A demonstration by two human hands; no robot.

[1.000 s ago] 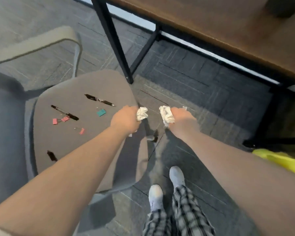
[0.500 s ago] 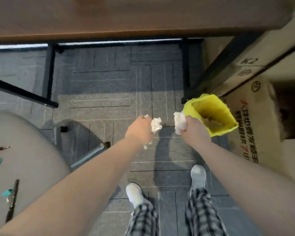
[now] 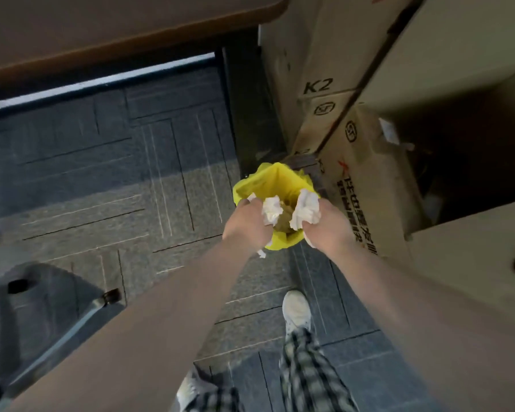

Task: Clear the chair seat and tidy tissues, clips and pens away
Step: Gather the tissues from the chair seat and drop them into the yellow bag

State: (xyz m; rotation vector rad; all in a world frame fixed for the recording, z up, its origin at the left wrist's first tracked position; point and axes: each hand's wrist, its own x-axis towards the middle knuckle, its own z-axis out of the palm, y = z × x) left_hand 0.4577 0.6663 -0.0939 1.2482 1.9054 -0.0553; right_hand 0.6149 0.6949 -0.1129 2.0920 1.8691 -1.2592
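A small bin lined with a yellow bag (image 3: 272, 178) stands on the carpet beside the cardboard boxes. Both my hands hover over its open mouth. My left hand (image 3: 246, 223) is closed on a crumpled white tissue (image 3: 271, 210). My right hand (image 3: 329, 226) grips another crumpled white tissue (image 3: 306, 209). The two wads sit side by side just above the bag's opening, with some brownish waste visible inside. The chair seat, clips and pens are out of view.
Stacked cardboard boxes (image 3: 366, 162) crowd the right side, one open and dark inside. A wooden desk top (image 3: 101, 28) spans the top, with its black leg (image 3: 244, 114) behind the bin. A chair base leg and caster (image 3: 109, 295) lie at lower left. My feet stand below.
I have turned right, away from the chair, and both hands carried their tissues from beside the seat to directly over the yellow bin. The seat has left the view.
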